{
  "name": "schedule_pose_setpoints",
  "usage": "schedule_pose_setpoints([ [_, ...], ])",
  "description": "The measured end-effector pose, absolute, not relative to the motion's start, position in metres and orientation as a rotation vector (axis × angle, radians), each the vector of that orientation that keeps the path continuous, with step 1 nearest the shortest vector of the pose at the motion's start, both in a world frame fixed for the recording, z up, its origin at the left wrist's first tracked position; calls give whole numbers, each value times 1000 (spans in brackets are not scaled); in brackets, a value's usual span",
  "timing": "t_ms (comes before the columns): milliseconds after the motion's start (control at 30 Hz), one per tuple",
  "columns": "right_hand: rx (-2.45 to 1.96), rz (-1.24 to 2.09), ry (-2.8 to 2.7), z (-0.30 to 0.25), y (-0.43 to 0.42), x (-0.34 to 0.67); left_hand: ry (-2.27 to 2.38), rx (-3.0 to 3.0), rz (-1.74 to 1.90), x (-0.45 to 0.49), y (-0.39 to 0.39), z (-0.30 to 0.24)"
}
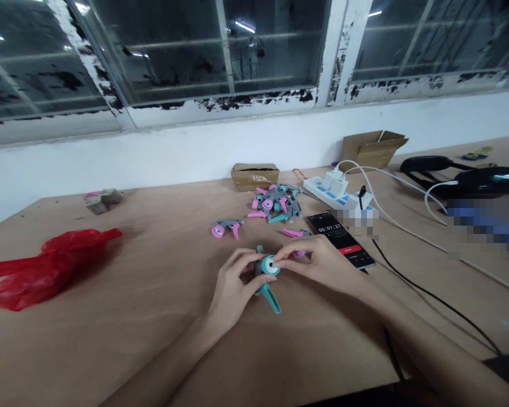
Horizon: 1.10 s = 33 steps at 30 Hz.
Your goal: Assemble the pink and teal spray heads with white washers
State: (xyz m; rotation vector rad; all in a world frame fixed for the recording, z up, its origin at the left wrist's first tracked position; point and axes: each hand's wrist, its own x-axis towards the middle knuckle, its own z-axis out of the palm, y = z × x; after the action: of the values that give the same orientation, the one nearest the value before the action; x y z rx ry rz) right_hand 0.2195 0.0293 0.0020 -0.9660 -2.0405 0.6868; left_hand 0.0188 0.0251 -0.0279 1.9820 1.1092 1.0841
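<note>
My left hand (233, 285) grips a grey spray-trigger head (266, 270) with a teal round cap and a teal lever pointing down toward me. My right hand (318, 259) pinches the teal cap from the right side, fingertips together. Both hands hover just above the wooden table (152, 316) near its middle. A finished grey and pink trigger head (227, 228) lies a little beyond my left hand. A loose pink lever (294, 232) lies just past my right hand.
A pile of pink, teal and grey trigger parts (275, 202) sits behind, by a small cardboard box (254, 175). A phone showing a timer (341, 239) lies to the right, with a power strip (337, 195), cables, an open carton (371, 148). A red plastic bag (46, 265) lies left.
</note>
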Motion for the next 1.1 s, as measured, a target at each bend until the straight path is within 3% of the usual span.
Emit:
schedule_pose_setpoints([
  [567,-986,201,-2178,-6,24,211,1119,2021,1105,19,25,-27],
  [1100,-989,85,-2119,-10,21,205,1146,2191,1085,18,24,-27],
])
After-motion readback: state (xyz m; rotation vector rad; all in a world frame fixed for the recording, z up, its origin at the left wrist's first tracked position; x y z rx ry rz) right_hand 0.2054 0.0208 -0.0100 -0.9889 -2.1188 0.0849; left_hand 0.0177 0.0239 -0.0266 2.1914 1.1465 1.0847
